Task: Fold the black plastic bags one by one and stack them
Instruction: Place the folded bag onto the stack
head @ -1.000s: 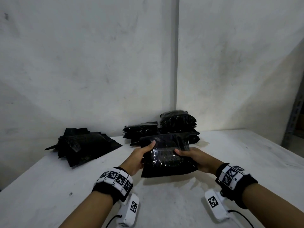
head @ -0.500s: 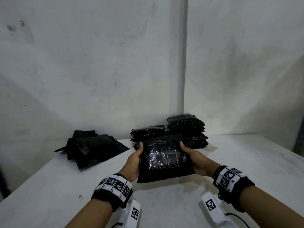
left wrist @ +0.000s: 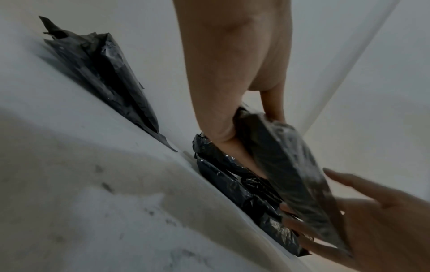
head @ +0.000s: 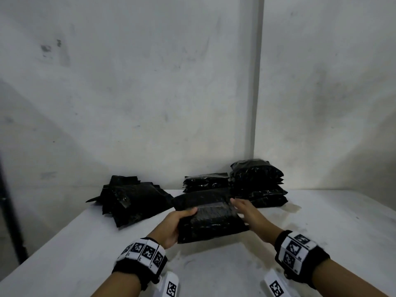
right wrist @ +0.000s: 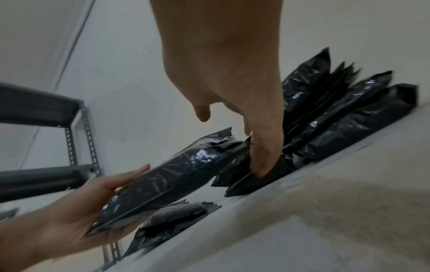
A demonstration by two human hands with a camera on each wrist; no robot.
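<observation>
A folded black plastic bag (head: 211, 220) is held just above the white table (head: 321, 228), in front of the stacks. My left hand (head: 181, 219) grips its left edge, thumb on top and fingers underneath; the left wrist view shows the bag (left wrist: 291, 174) pinched the same way. My right hand (head: 244, 210) lies with straight fingers against the bag's right edge, not curled round it. Behind are a tall stack of folded bags (head: 258, 183) and a lower one (head: 205, 182). A loose pile of unfolded bags (head: 132, 200) lies at the left.
The grey wall rises right behind the stacks, with a vertical seam (head: 258, 82). A dark post (head: 9, 211) stands off the table's left edge. A metal shelf rack (right wrist: 76, 138) shows in the right wrist view.
My right hand has let go of the bag's right edge and straightened its fingers. The bag has moved a little away from me towards the stacks, still in my left hand.
</observation>
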